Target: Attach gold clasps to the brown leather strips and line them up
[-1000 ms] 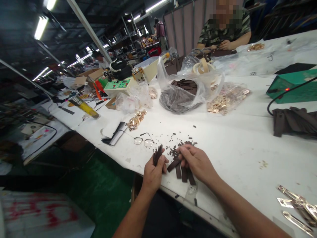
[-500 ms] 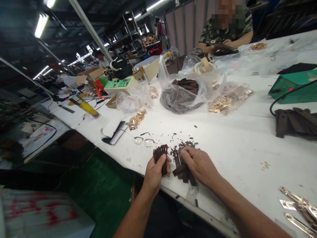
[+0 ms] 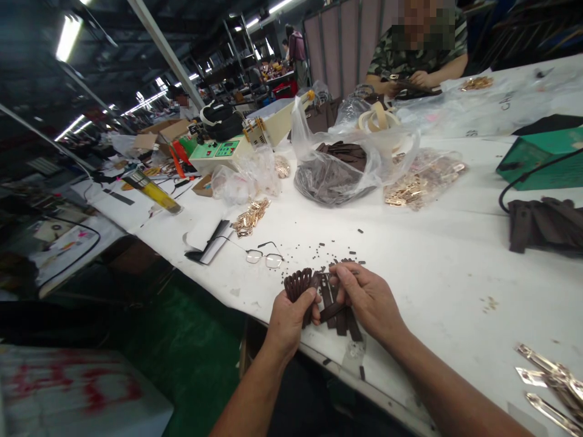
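Note:
My left hand [image 3: 291,315] is closed round a bundle of dark brown strips [image 3: 298,284], whose looped ends fan out above the thumb. Just to the right, my right hand [image 3: 364,297] is pinched, with a small thin thing between thumb and fingertips, too small to name, close to the bundle's right edge. More dark brown strips [image 3: 340,321] lie on the white table between and under my hands. Small dark scraps [image 3: 322,244] are scattered beyond them. Eyeglasses [image 3: 264,258] rest on the table to the left of the scraps.
Behind are gold metal pieces [image 3: 250,217], a plastic bag of brown strips [image 3: 337,176] and a bag of gold pieces [image 3: 419,182]. A green box [image 3: 542,161] stands at right. Gold parts [image 3: 551,376] lie at lower right. A person [image 3: 419,60] sits across the table.
My right hand has moved up slightly from the loose strips, its fingertips now nearer the left hand's bundle. One strip at that bundle's right side now leans towards my right fingers.

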### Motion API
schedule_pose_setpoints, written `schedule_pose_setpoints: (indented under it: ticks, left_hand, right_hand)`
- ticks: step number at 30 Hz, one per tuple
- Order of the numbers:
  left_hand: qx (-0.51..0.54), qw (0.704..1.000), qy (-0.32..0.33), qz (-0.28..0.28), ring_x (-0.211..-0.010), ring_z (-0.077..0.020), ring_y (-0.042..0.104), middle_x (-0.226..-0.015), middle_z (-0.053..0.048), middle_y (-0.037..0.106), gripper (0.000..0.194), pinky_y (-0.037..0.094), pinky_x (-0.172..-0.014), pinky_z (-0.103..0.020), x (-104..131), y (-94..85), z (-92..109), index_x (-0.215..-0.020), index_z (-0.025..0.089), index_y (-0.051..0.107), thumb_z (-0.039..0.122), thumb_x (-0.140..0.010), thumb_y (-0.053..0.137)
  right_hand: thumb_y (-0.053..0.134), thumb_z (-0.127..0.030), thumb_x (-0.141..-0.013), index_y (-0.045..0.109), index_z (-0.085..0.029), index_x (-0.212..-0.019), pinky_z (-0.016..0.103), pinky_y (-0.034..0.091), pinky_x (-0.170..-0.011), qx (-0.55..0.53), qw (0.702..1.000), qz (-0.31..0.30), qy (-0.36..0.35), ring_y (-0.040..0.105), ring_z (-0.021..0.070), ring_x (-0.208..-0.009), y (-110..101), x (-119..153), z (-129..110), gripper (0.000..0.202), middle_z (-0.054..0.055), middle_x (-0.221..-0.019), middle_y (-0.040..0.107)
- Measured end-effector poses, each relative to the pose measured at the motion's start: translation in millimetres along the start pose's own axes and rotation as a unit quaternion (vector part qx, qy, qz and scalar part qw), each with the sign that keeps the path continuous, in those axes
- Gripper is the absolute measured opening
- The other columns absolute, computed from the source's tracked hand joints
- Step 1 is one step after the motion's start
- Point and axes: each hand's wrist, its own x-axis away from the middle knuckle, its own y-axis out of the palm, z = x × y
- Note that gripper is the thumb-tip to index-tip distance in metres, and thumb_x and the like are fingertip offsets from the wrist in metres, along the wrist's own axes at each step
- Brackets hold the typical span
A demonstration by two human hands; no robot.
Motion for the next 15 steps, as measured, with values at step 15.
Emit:
schedule_pose_setpoints:
  ticks: [15]
  left_hand:
    - [-0.008, 1.0, -0.002, -0.019, -0.046, -0.0099, 0.046, -0.055, 0.0, 0.057, 0.026, 0.036, -0.048, -0.023, 0.7, -6.6, -3.3, -0.074, 0.014, 0.066, 0.038, -0.082, 0.069]
  right_hand:
    - [0.043, -0.039, -0.101, 0.067, -0.025, -0.095, 0.029, 0.046, -0.065, 0.093, 0.99, -0.053, -0.093, 0.063, 0.017, -0.064, 0.7, 2.8, -1.9, 0.029, 0.0, -0.072, 0.066]
